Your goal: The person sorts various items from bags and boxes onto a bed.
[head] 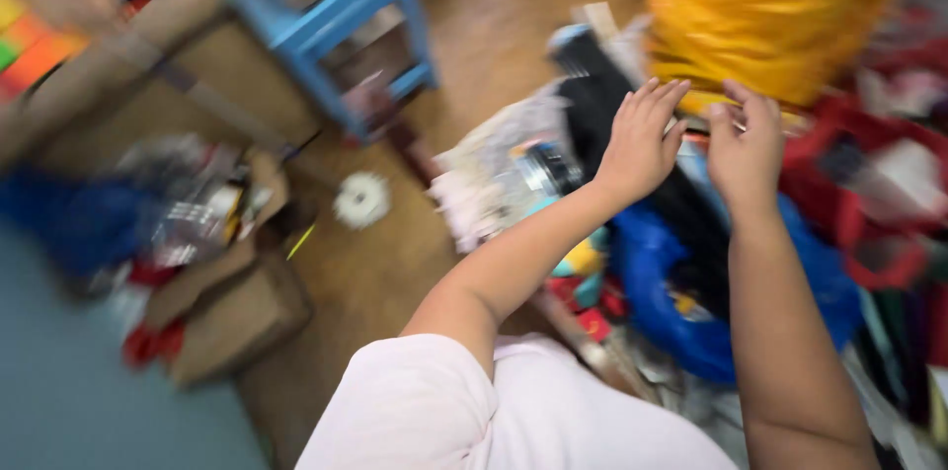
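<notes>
The view is blurred by motion. My left hand [640, 139] and my right hand [746, 149] reach forward side by side, backs up, at the lower edge of a big yellow bag [770, 16]. The left hand's fingers are spread and lie against the bag's bottom fold. The right hand's fingers curl at the same fold; whether they pinch it I cannot tell. Under both hands lies a pile of stuff with a blue plastic bag [657, 273] and dark cloth [602, 95].
A red basket [869, 194] stands right of the hands. A blue stool [336, 26] stands on the wooden floor at the back. Open cardboard boxes [232, 302] with clutter lie left. A small white round thing [361, 199] lies on the floor.
</notes>
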